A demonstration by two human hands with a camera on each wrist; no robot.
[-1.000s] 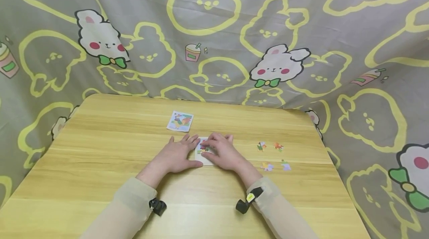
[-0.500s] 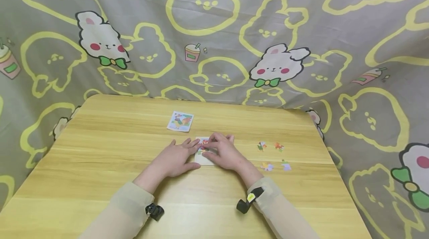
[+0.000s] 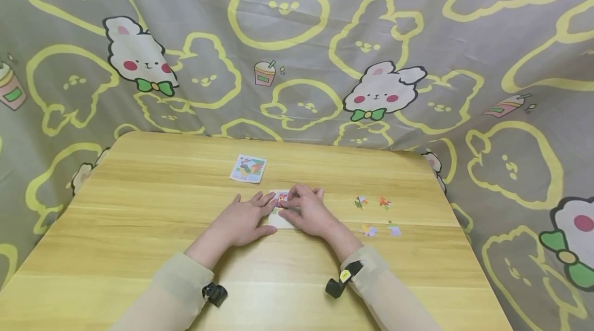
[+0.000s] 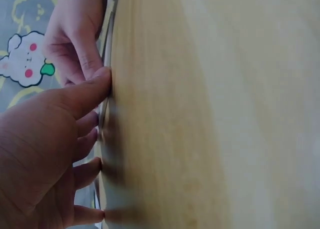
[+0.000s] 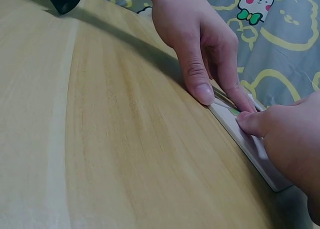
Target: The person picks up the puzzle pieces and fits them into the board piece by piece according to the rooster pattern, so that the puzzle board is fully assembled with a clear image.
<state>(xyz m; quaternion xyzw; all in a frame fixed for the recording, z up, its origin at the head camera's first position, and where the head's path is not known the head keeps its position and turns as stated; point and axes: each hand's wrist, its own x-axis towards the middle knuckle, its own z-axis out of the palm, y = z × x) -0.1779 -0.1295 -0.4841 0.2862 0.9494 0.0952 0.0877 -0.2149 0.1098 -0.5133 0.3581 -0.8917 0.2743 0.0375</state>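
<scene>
A white puzzle board (image 3: 284, 223) lies on the table between both hands, with a colourful partly covered jigsaw picture (image 3: 281, 196) on it. My left hand (image 3: 242, 220) rests at the board's left side, fingers spread and its thumb at the near corner. From the right, my right hand (image 3: 310, 211) reaches over the board, thumb and index finger pinching a jigsaw piece against the picture; the hand hides much of that piece. In the right wrist view, the right thumb (image 5: 252, 123) lies low on the board's white surface (image 5: 250, 144).
Several loose jigsaw pieces (image 3: 368, 230) lie on the table to the right. Behind the board is a square picture card (image 3: 248, 168) showing a rooster. A patterned curtain (image 3: 297, 63) hangs around the wooden table (image 3: 260, 290).
The right thumb and index finger have shifted slightly over the board, and a red part of the picture now shows near its top. The left hand has drawn back slightly toward the left.
</scene>
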